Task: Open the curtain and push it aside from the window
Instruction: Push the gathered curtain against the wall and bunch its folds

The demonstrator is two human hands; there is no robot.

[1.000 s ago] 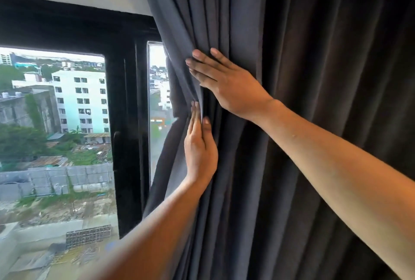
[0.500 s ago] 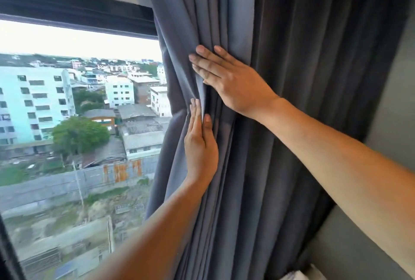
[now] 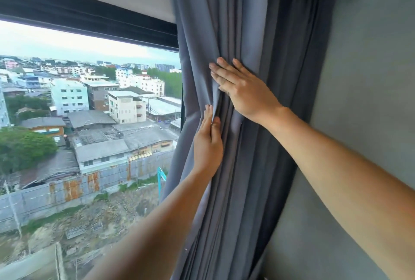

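Note:
A grey pleated curtain hangs bunched at the right side of the window, close to the grey wall. My left hand points up along the curtain's left edge, with a fold pinched between thumb and fingers. Just above it, my right hand lies flat on the gathered folds with its fingers spread. Most of the glass is uncovered and shows a city view.
A grey wall stands right beside the bunched curtain. The dark window frame runs along the top, with a pale ceiling above it. Buildings and trees lie outside, far below.
Both hands have travelled right with the curtain. The folds are packed tighter, the black window post has left the view, and the grey wall has come in on the right.

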